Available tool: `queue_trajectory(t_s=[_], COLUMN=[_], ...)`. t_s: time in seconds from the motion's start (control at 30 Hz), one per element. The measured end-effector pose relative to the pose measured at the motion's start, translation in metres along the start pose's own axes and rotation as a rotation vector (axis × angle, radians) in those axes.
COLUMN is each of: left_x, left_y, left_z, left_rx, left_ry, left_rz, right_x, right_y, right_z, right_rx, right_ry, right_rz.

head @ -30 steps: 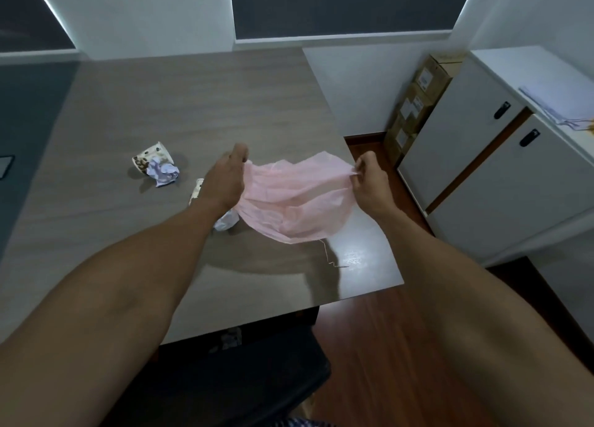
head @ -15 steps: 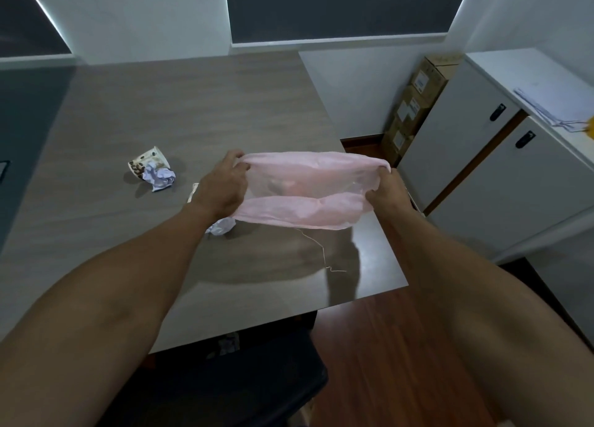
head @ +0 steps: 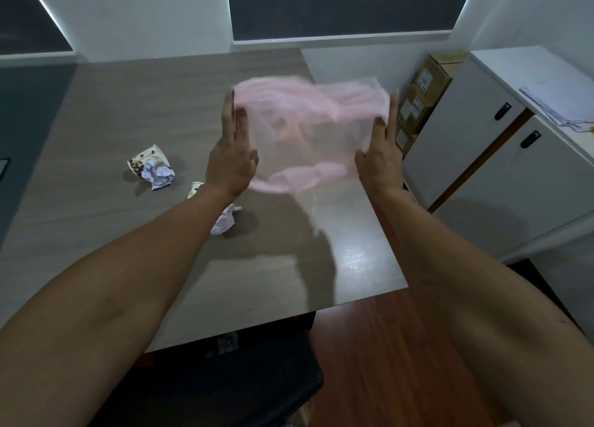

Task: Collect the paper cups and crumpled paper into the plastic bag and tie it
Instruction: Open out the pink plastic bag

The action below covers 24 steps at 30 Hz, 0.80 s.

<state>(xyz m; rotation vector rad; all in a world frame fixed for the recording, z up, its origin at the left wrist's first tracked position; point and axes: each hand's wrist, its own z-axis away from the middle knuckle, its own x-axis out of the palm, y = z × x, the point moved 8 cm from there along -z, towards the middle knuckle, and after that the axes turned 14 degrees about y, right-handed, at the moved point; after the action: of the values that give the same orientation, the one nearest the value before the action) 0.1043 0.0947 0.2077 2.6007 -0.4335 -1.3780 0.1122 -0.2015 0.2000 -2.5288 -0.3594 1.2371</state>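
Both hands, left (head: 232,160) and right (head: 380,161), have a flat, spread grip stretching the pink bag (head: 310,137) above the bench (head: 128,105), so honestly that flimsy plastic could slip free or collapse shut.

The wooden table (head: 128,105) bears paper cups (head: 148,161) and crumpled paper (head: 225,222).

Two hands: left hand (head: 232,163), right hand (head: 379,160); one plastic bag (head: 308,131); two paper cups (head: 148,161) (head: 194,189); two crumpled papers (head: 159,176) (head: 226,221).
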Motion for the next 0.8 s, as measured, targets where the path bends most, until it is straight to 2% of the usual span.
queue_trajectory(t_s=[0.03, 0.07, 0.1, 0.13, 0.17, 0.3, 0.4, 0.53, 0.67, 0.8], left_x=[0.011, 0.035, 0.058, 0.073, 0.077, 0.058, 0.038, -0.003, -0.063, -0.133], left_y=[-0.004, -0.014, -0.025, -0.036, -0.043, -0.047, -0.054, -0.069, -0.1, -0.147], left_z=[0.0, 0.01, 0.027, 0.043, 0.053, 0.048, 0.036, 0.025, 0.009, 0.0], left_rx=[0.007, 0.016, 0.01, 0.001, 0.003, -0.066, -0.166, -0.293, -0.369, -0.419], left_ry=[-0.071, -0.251, -0.492, -0.663, -0.715, -0.588, -0.553, -0.424, -0.107, 0.174], left_rz=[-0.016, -0.041, -0.042, -0.016, 0.017, 0.146, 0.161, 0.17, 0.195, 0.099], right_x=[0.007, 0.027, 0.05, 0.067, 0.077, 0.08, 0.081, 0.083, 0.064, 0.057], right_y=[0.002, 0.009, 0.019, 0.028, 0.033, 0.02, 0.01, -0.022, -0.089, -0.174], right_z=[0.001, 0.012, 0.035, 0.058, 0.071, 0.059, 0.042, 0.02, -0.002, -0.016], right_rx=[0.015, 0.038, 0.046, 0.015, -0.034, -0.069, -0.063, -0.05, -0.125, -0.238], right_ry=[-0.065, -0.27, -0.582, -0.833, -0.933, -0.821, -0.782, -0.716, -0.587, -0.495], right_rz=[0.019, 0.057, 0.122, 0.159, 0.15, 0.06, 0.061, -0.037, -0.176, -0.253])
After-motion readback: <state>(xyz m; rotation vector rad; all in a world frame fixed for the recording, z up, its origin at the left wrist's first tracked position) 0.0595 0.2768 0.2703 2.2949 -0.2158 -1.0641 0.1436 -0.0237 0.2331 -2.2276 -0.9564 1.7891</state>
